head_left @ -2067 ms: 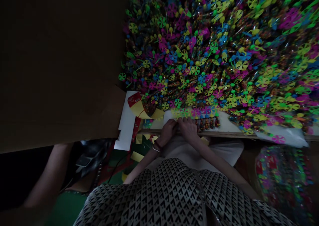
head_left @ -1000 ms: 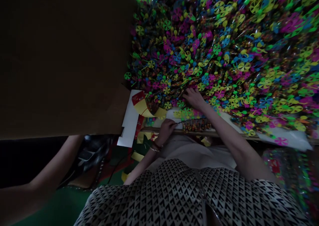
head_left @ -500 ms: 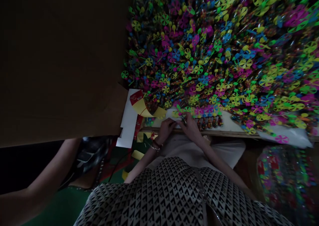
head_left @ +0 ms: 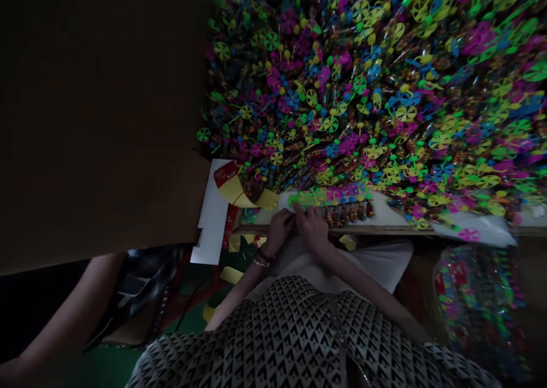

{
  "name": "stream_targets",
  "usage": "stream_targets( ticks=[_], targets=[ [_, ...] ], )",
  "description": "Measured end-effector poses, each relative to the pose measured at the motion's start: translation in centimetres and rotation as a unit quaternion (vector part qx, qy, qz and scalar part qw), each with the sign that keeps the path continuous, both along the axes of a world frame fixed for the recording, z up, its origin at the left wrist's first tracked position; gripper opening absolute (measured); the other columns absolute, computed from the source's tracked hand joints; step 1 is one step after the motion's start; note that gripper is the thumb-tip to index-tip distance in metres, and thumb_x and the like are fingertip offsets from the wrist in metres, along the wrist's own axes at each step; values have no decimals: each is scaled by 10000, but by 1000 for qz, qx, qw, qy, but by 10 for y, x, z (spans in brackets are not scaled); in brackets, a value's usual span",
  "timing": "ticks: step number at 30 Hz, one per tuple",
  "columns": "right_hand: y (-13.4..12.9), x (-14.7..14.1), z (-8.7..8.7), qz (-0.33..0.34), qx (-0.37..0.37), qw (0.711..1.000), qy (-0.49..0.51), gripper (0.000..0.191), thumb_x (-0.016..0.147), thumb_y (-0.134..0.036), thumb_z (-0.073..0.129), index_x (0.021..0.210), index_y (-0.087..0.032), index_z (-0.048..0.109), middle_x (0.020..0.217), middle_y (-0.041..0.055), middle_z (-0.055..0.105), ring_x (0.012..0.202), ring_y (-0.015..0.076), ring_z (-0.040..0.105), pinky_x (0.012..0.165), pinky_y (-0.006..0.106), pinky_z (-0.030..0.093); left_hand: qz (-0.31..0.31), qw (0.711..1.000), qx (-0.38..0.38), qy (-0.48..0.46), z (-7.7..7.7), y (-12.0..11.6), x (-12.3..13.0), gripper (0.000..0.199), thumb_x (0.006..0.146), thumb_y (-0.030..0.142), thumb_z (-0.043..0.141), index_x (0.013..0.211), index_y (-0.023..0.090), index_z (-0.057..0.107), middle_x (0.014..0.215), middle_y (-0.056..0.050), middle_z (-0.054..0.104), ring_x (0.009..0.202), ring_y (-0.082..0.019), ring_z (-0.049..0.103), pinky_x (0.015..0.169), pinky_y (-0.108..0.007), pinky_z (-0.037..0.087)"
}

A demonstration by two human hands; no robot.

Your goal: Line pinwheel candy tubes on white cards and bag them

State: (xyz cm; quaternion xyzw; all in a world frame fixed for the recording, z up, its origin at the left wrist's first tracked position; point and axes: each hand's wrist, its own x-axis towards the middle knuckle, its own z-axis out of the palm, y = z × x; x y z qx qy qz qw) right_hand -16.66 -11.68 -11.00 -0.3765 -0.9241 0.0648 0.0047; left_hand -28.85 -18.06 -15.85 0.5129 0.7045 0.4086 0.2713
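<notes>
While the row of candy-filled toys [head_left: 348,211] is touched by the curled right hand [head_left: 313,228], the left hand [head_left: 280,230] is held beside it, its grasp unclear.

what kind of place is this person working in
Probably a small workshop or packing area: a huge heap of candy-filled toys, a row of them at the table edge, and a big cardboard box.

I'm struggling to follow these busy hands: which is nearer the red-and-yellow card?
Left. The left hand is a little to the right of the red-and-yellow card; the right hand is farther right, beyond the left.
</notes>
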Motion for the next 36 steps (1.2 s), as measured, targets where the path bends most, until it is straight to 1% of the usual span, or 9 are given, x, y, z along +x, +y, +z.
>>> stream_targets(
  ticks=[10, 15, 19, 22, 25, 28, 31, 34, 36],
  targets=[
    [-5, 0, -5, 8, -16, 1000, 5, 497, 938, -214, 339, 1429, -219, 411, 1049, 156, 580, 968, 279, 467, 810, 408, 355, -1, 1000, -13, 6, 1, 0, 0, 173, 892, 174, 506, 793, 166, 647, 758, -24, 593, 727, -147, 556, 698, -259, 458],
    [-6, -4, -2, 9, 4, 1000, 27, 473, 917, -157, 340, 1368, -152, 478, 1045, 174, 616, 978, 285, 489, 866, 444, 351, 0, 1000, -3, 13, 4, -1, 1, 172, 892, 180, 503, 808, 180, 653, 811, -33, 608, 763, -150, 566, 718, -261, 471],
    [-8, -4, -4, 15, 2, 999, 40, 458, 909, -137, 357, 1347, -109, 488, 1131, 190, 616, 1016, 289, 502, 894, 454, 348, -2, 1000, 0, 12, 4, -1, 0, 180, 882, 163, 503, 829, 181, 675, 798, -40, 626, 758, -154, 580, 717, -261, 479],
    [-9, 0, -13, -1, 6, 999, 54, 458, 938, -193, 361, 1384, -151, 455, 1139, 163, 620, 1046, 273, 508, 932, 445, 335, -6, 1000, 4, 18, 0, 0, -2, 191, 878, 163, 501, 855, 182, 690, 796, -41, 635, 752, -154, 589, 720, -263, 482],
    [-9, 3, -19, -15, 14, 997, 73, 436, 949, -240, 376, 1372, -203, 475, 1193, 143, 609, 1169, 273, 467, 991, 452, 298, -7, 1000, 5, 23, -2, 1, -4, 184, 871, 173, 512, 847, 175, 695, 792, -42, 642, 747, -154, 596, 716, -264, 484],
    [-8, 3, -18, -22, 8, 995, 95, 443, 939, -261, 408, 1372, -203, 479, 1324, 141, 545, 1327, 289, 347, 1061, 492, 227, -6, 1000, 6, 21, -3, 2, -4, 174, 862, 178, 519, 844, 177, 692, 805, -42, 654, 750, -153, 603, 719, -269, 489],
    [-8, 3, -12, -30, -3, 994, 105, 472, 926, -263, 431, 1393, -196, 456, 1423, 148, 460, 1393, 296, 268, 1094, 533, 175, 2, 1000, 3, 23, -3, 2, -3, 158, 856, 187, 528, 823, 180, 682, 790, -38, 651, 737, -153, 600, 710, -269, 491],
    [-9, 9, -7, -15, -2, 995, 100, 476, 925, -241, 430, 1398, -186, 443, 1440, 153, 440, 1382, 298, 286, 1095, 554, 165, 4, 1000, 2, 27, -3, 2, -2, 162, 869, 223, 529, 808, 181, 674, 767, -34, 641, 718, -152, 595, 687, -262, 486],
    [-10, 14, -6, -5, 11, 996, 93, 448, 940, -226, 405, 1385, -210, 453, 1391, 128, 498, 1335, 277, 347, 1095, 527, 180, 0, 1000, 4, 28, -4, 2, -2, 165, 877, 243, 530, 818, 184, 672, 772, -35, 645, 714, -151, 595, 681, -258, 484]
  ],
)
